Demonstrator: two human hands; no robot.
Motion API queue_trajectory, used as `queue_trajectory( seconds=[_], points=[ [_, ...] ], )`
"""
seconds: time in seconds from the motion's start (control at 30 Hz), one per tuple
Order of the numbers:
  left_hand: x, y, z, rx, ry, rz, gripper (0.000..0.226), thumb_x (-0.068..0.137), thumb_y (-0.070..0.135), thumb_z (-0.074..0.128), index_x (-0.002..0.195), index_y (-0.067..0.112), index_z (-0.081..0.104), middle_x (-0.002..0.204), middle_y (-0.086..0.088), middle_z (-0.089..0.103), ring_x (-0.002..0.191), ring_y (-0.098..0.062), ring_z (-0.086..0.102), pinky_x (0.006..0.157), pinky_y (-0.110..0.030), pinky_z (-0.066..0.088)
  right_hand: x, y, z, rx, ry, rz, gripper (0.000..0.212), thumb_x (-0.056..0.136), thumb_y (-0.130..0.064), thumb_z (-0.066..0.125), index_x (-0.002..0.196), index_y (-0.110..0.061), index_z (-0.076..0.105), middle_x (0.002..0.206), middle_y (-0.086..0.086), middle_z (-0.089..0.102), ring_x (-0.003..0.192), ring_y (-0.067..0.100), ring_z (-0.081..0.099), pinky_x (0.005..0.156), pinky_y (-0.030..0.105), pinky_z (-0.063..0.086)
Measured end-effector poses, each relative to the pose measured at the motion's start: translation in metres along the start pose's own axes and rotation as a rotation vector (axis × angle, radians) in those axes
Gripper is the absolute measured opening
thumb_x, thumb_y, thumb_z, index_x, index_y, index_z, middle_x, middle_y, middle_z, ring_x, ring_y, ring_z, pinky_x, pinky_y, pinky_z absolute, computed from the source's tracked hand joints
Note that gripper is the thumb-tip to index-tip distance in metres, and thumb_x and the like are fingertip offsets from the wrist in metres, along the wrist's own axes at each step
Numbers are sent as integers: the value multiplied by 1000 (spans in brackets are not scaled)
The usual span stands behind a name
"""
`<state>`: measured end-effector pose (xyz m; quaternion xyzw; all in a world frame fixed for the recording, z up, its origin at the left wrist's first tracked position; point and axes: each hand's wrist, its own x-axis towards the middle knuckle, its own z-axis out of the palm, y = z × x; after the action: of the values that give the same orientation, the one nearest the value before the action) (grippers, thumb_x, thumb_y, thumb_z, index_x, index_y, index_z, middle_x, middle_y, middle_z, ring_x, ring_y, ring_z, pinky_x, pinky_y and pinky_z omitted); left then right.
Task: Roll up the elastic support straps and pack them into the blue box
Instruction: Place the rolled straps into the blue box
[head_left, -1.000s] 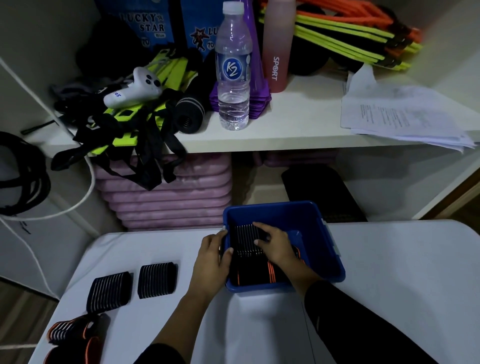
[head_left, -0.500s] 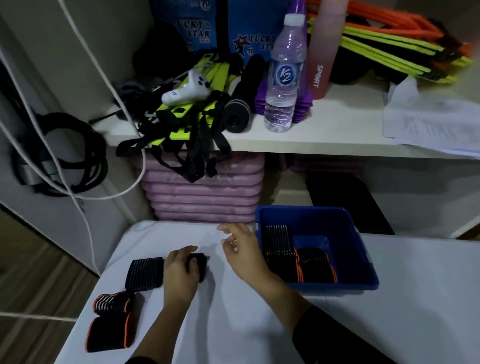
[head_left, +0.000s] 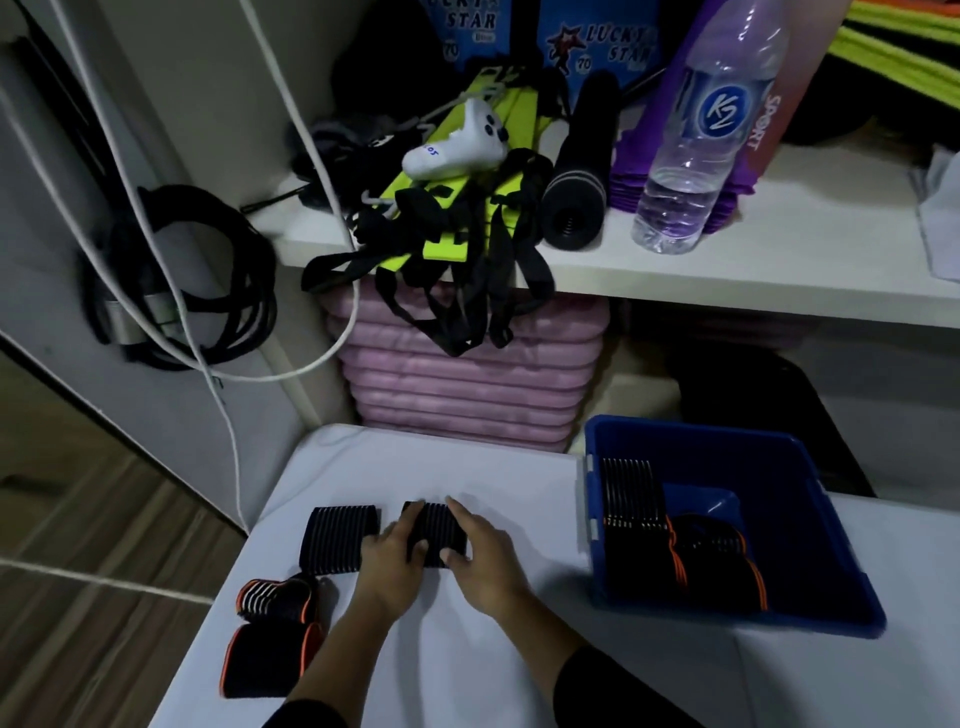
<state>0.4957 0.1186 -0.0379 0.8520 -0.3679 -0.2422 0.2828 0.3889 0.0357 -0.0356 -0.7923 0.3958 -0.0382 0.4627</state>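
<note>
Fingers (head_left: 462, 517) curled round black ribbed elastic strap roll (head_left: 435, 538), gripped betw. left hand (head_left: 388, 564) and right hand (head_left: 485, 564) on white table (head_left: 441, 675), near blue plastic box (head_left: 810, 525). Several rolls (head_left: 711, 566) packed; 4 outside incl. this 1; est. approx half done.

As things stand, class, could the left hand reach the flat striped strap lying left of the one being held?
Probably yes. The flat striped strap lies on the table right beside the left hand, with nothing between them; the hand would first have to release the held strap.
</note>
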Motion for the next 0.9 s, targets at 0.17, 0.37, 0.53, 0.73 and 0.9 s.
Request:
queue_trajectory(
  seconds=[0.17,0.37,0.53,0.73,0.9],
  points=[
    [3,-10,9,-27,50,-14,56,83,2,53,135,21,45,110,-11,65,104,-31,57,91,-42,49,5,-2,13,80,86,13,58,87,-5,59,138,-29,45,137,-2,52,128,15,45,110,25,33],
    [-11,3,12,-82,130,-53,54,80,3,59,129,24,50,101,-13,58,94,-28,54,86,-35,46,6,-3,14,147,140,76,53,86,-4,57,131,-32,53,128,-3,58,121,18,49,108,30,37],
    [-21,18,5,-294,150,-28,54,82,-3,60,126,26,51,111,-9,47,85,2,47,84,-19,39,0,-4,6,337,154,36,50,83,1,59,122,-30,60,124,-2,62,116,16,57,102,31,46],
    [-22,39,-10,-391,175,107,53,81,3,65,121,36,54,118,7,58,105,-8,50,95,-35,46,-10,-7,-23,512,176,-54,49,84,-4,59,116,-42,60,121,5,59,111,16,59,95,36,53],
    [-23,85,-21,-473,154,202,50,84,4,63,120,38,54,112,11,56,106,-12,54,91,-29,49,-30,-26,-77,655,192,-114,45,90,2,54,122,-30,56,121,-5,59,113,11,55,96,24,47]
  ],
)
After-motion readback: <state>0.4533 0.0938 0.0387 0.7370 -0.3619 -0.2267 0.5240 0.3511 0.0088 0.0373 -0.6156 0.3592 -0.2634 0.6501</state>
